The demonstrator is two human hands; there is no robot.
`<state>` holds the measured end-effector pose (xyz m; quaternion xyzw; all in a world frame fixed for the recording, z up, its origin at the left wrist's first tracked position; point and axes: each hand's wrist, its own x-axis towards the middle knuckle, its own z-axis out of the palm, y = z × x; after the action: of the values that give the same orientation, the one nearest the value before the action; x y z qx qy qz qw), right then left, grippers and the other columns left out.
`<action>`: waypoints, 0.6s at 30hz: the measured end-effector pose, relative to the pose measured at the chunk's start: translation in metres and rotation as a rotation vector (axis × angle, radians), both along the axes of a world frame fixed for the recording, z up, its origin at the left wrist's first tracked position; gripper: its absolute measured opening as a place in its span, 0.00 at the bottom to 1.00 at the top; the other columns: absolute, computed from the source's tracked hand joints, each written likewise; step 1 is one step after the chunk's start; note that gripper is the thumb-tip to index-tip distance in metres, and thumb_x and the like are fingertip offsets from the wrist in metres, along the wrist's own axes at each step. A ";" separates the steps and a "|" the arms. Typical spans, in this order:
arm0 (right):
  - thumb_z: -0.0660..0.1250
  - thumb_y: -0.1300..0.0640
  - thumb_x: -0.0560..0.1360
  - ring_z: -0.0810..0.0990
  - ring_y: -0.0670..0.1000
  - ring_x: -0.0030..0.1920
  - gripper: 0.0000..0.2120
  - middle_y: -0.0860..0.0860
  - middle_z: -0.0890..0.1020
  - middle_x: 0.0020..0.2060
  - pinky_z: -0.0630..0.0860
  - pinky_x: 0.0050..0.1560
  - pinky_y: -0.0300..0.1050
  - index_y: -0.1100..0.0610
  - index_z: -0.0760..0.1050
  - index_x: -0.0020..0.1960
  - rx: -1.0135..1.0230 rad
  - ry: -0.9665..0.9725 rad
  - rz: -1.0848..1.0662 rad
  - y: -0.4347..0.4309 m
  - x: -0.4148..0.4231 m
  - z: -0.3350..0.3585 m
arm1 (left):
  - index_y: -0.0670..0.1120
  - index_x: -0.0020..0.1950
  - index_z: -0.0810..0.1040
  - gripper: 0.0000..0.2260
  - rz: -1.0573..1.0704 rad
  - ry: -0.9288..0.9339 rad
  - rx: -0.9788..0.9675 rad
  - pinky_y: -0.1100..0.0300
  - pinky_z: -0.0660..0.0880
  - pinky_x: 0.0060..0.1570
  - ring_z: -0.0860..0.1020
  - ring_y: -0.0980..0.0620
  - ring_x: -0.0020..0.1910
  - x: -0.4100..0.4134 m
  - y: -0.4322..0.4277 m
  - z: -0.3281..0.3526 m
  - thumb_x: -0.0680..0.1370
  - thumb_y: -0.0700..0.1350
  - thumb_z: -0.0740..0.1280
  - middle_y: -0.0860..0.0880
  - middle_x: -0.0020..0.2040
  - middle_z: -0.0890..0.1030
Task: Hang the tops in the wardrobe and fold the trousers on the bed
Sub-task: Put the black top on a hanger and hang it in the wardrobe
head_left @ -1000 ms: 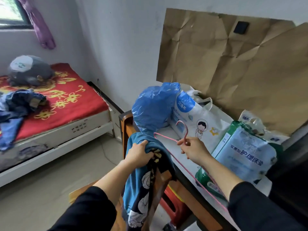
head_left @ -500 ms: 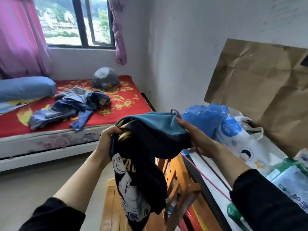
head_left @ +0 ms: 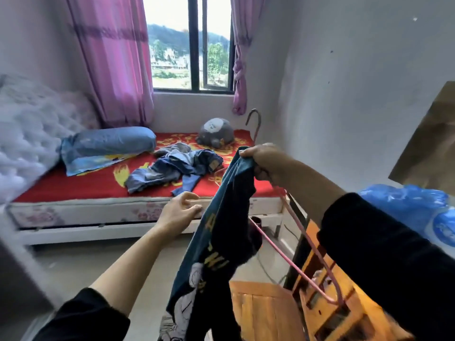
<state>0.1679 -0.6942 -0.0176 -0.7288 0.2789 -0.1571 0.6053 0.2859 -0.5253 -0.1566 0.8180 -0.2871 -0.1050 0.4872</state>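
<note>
A dark blue top (head_left: 221,242) with a cartoon print hangs down in front of me. My right hand (head_left: 264,162) grips its upper edge together with a pink wire hanger (head_left: 290,232), whose hook sticks up above my fist. My left hand (head_left: 178,212) is to the left of the top, fingers loosely curled, touching its edge or just off it; I cannot tell which. A heap of denim trousers (head_left: 172,168) lies crumpled on the red bed (head_left: 73,185) further back.
A blue pillow (head_left: 108,143) and a grey plush toy (head_left: 216,131) lie on the bed under the window. A wooden chair (head_left: 270,313) stands below my right arm. A blue plastic bag (head_left: 403,205) sits at the right. A pale blurred surface fills the left edge.
My view has swung left toward the bed and window. My left hand has let go of the top's bunched edge, and the top now hangs from my right hand with the hanger raised.
</note>
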 end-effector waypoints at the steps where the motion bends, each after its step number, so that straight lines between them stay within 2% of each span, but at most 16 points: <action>1: 0.65 0.63 0.77 0.61 0.43 0.13 0.12 0.51 0.66 0.21 0.57 0.17 0.30 0.59 0.68 0.36 0.005 0.007 -0.011 0.014 0.020 -0.005 | 0.47 0.48 0.77 0.03 0.058 -0.058 0.015 0.57 0.74 0.45 0.79 0.50 0.42 0.009 0.011 0.002 0.75 0.43 0.69 0.49 0.41 0.81; 2: 0.64 0.63 0.78 0.61 0.43 0.13 0.12 0.51 0.66 0.23 0.57 0.17 0.30 0.59 0.68 0.36 0.034 0.004 -0.021 0.027 0.039 -0.010 | 0.46 0.46 0.76 0.03 0.086 -0.075 0.010 0.56 0.74 0.42 0.79 0.49 0.38 0.017 0.022 0.003 0.74 0.43 0.69 0.48 0.39 0.81; 4: 0.63 0.64 0.78 0.62 0.43 0.13 0.11 0.52 0.66 0.26 0.57 0.17 0.29 0.59 0.67 0.37 0.112 -0.037 -0.024 0.050 0.069 -0.016 | 0.43 0.41 0.74 0.04 0.007 0.117 -0.099 0.58 0.72 0.34 0.78 0.48 0.30 0.029 0.047 0.005 0.71 0.43 0.67 0.47 0.34 0.79; 6: 0.63 0.65 0.78 0.62 0.43 0.13 0.10 0.52 0.67 0.28 0.56 0.16 0.29 0.59 0.68 0.38 0.163 -0.078 -0.022 0.072 0.096 -0.014 | 0.43 0.43 0.75 0.06 -0.217 0.420 -0.133 0.59 0.71 0.33 0.79 0.46 0.33 0.033 0.069 0.006 0.70 0.44 0.65 0.43 0.37 0.81; 7: 0.63 0.65 0.79 0.63 0.43 0.13 0.10 0.52 0.67 0.28 0.56 0.15 0.29 0.59 0.68 0.39 0.176 -0.096 -0.020 0.082 0.107 -0.011 | 0.43 0.46 0.77 0.09 -0.295 0.488 -0.087 0.59 0.73 0.35 0.81 0.45 0.38 0.036 0.077 0.004 0.69 0.46 0.65 0.42 0.42 0.82; 9: 0.63 0.65 0.79 0.64 0.42 0.13 0.09 0.54 0.69 0.29 0.56 0.15 0.30 0.59 0.69 0.40 0.175 -0.126 -0.008 0.097 0.126 -0.005 | 0.46 0.51 0.77 0.15 -0.300 0.469 -0.035 0.57 0.75 0.41 0.81 0.46 0.48 0.046 0.081 -0.003 0.69 0.54 0.68 0.46 0.49 0.82; 11: 0.63 0.65 0.78 0.65 0.42 0.14 0.08 0.54 0.70 0.30 0.57 0.16 0.31 0.60 0.70 0.41 0.164 -0.137 0.002 0.110 0.141 0.002 | 0.50 0.53 0.76 0.20 -0.196 0.400 -0.091 0.55 0.75 0.46 0.80 0.46 0.52 0.058 0.080 -0.006 0.67 0.60 0.69 0.47 0.51 0.81; 14: 0.63 0.65 0.78 0.65 0.42 0.15 0.08 0.54 0.70 0.29 0.59 0.16 0.32 0.60 0.70 0.40 0.172 -0.146 0.008 0.117 0.154 0.012 | 0.51 0.50 0.75 0.18 -0.107 0.340 -0.187 0.53 0.74 0.48 0.79 0.47 0.49 0.081 0.084 -0.010 0.64 0.57 0.68 0.49 0.46 0.80; 18: 0.62 0.64 0.79 0.64 0.42 0.15 0.09 0.53 0.69 0.28 0.58 0.15 0.32 0.59 0.69 0.40 0.179 -0.156 0.049 0.118 0.166 0.022 | 0.53 0.54 0.74 0.19 -0.062 0.211 -0.134 0.56 0.77 0.51 0.80 0.53 0.49 0.096 0.089 -0.014 0.67 0.57 0.72 0.52 0.48 0.81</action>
<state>0.3335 -0.5766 0.0040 -0.6638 0.2258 -0.1730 0.6917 0.3818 -0.4368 -0.1705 0.7588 -0.2659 -0.1861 0.5647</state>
